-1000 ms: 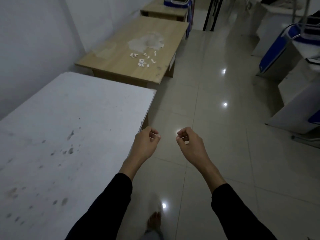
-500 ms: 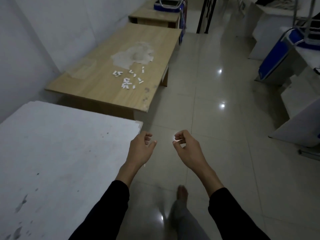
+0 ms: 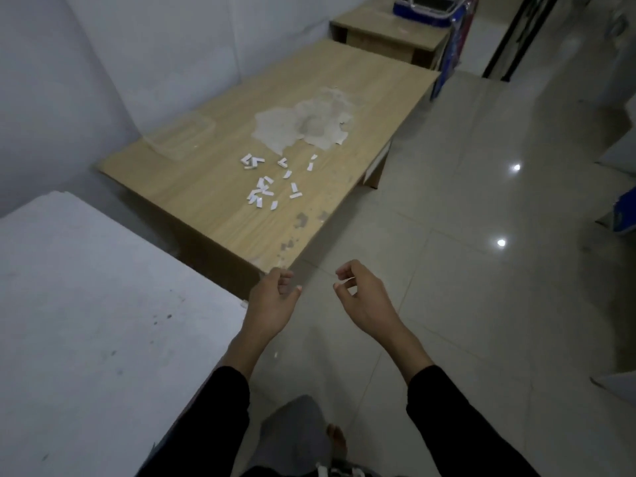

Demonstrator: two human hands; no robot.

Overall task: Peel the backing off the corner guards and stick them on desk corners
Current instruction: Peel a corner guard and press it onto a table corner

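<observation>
The small white folded strips, the corner guards or their peeled backings, lie scattered loose on the top of the light wooden table, well ahead of both hands and a little to the left of them; which of the strips are guards and which are backings cannot be told at this size. Just beyond the strips, farther from the hands, the table's surface has a large pale patch of worn, flaking veneer, and left of that a clear shallow plastic tray sits near the wall. The left hand is held in the air just in front of the wooden table's near corner, fingers loosely curled and partly open, with nothing visible in it. The right hand hangs beside it, well apart, over the glossy pale tiled floor; its thumb and forefinger are bent toward each other with a small gap, and whether a tiny white piece sits between them cannot be told. Both forearms wear black sleeves. Left of the left hand spreads a stained white table. Below the hands a bare foot shows on the floor.
</observation>
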